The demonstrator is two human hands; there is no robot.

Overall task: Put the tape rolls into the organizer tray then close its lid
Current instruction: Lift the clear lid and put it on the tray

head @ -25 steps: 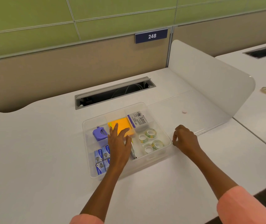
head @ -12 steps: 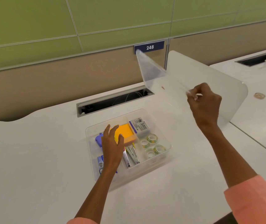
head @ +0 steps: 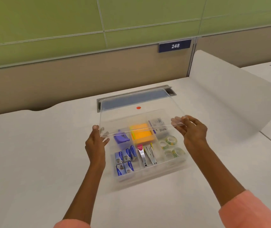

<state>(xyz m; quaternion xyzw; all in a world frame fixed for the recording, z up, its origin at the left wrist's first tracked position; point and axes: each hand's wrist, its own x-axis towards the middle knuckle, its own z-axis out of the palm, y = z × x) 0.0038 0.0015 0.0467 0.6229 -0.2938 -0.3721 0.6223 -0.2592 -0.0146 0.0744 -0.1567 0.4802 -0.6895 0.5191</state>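
A clear organizer tray sits on the white desk. Several tape rolls lie in its right compartment. Both hands hold the clear lid, marked with a red dot, tilted above the tray's far half. My left hand grips the lid's near left corner. At the near right corner, my right hand pinches the lid's edge. Orange sticky notes, a purple item, blue boxes and metal clips fill the other compartments.
A cable slot opens in the desk behind the tray. A white curved divider panel stands to the right. A partition wall with a "248" sign runs along the back.
My right hand picked the lid up from the desk on the right and swung it over the tray. My left hand left the tray and took the lid's left corner.
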